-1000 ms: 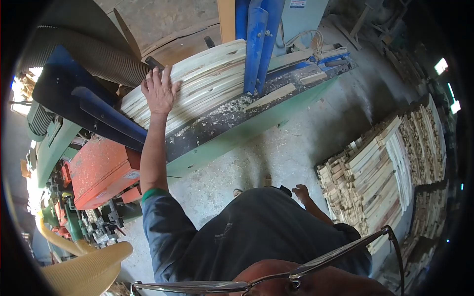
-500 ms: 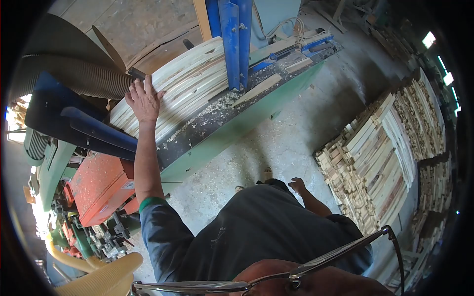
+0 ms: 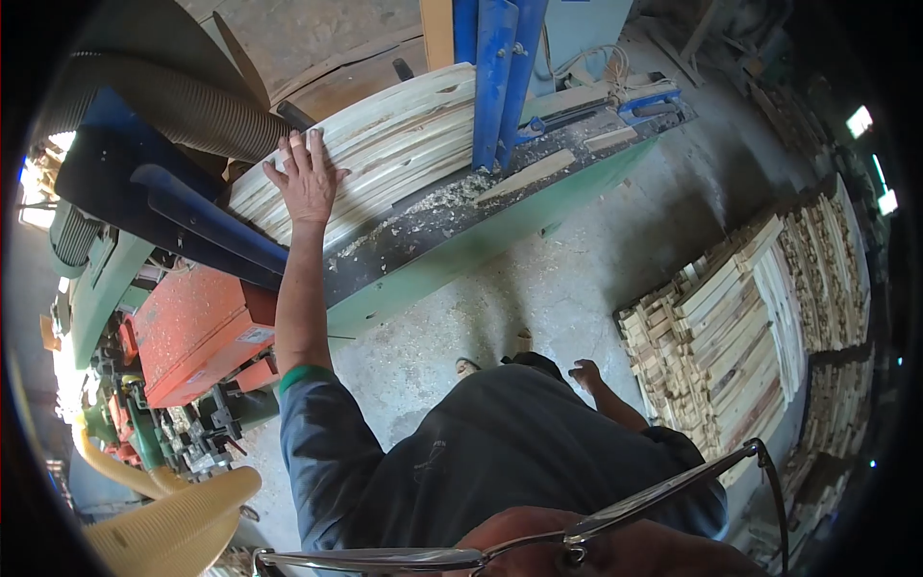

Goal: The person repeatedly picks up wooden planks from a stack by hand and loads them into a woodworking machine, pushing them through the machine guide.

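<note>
My left hand [image 3: 308, 183] lies palm down with fingers spread on a stack of pale wooden strips [image 3: 399, 130]. The strips are set edge to edge on a dark machine bed [image 3: 385, 245] dusted with shavings. Beyond my fingertips is a dark handle-like bar [image 3: 295, 115]. My right hand [image 3: 584, 374] hangs low beside my body, away from the machine, its fingers loosely bent and apart with nothing seen in them.
Blue uprights [image 3: 495, 87] cross the bed, with a loose strip [image 3: 527, 177] beside them. A blue guard [image 3: 159, 197], ribbed hose [image 3: 183, 106] and red housing [image 3: 197, 327] stand left. Stacked wooden pieces [image 3: 726, 346] sit on the floor at right.
The view has shifted, so the machine and strips appear farther right. My left hand stays on the strips, its fingers now spread wider. My right hand stays low.
</note>
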